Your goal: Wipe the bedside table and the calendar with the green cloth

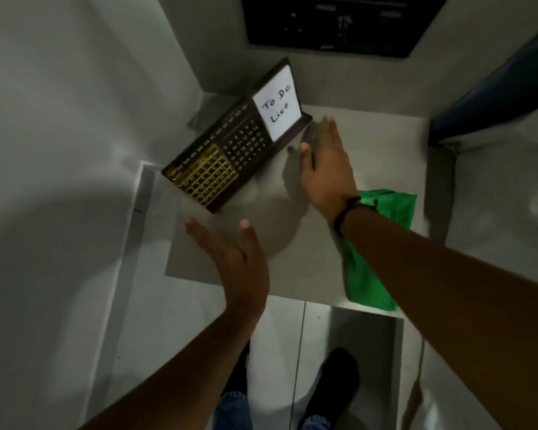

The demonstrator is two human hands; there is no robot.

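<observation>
A dark wooden calendar (230, 156) with a gold grid, white dates and a white "To Do List" card stands at an angle on the back left of the pale bedside table (292, 268). My right hand (323, 169) is flat and open just right of the calendar's right end, fingers stretched toward it. My left hand (233, 252) hovers open, edge-on, just in front of the calendar's near left corner. Neither hand holds anything. The green cloth (376, 262) lies crumpled on the table's right front part, partly hidden under my right forearm.
White walls close in on the left and behind the table. A black panel (333, 23) is mounted on the wall above. A bed edge with dark fabric (494, 97) is on the right. My feet (333, 389) stand on the tiled floor below.
</observation>
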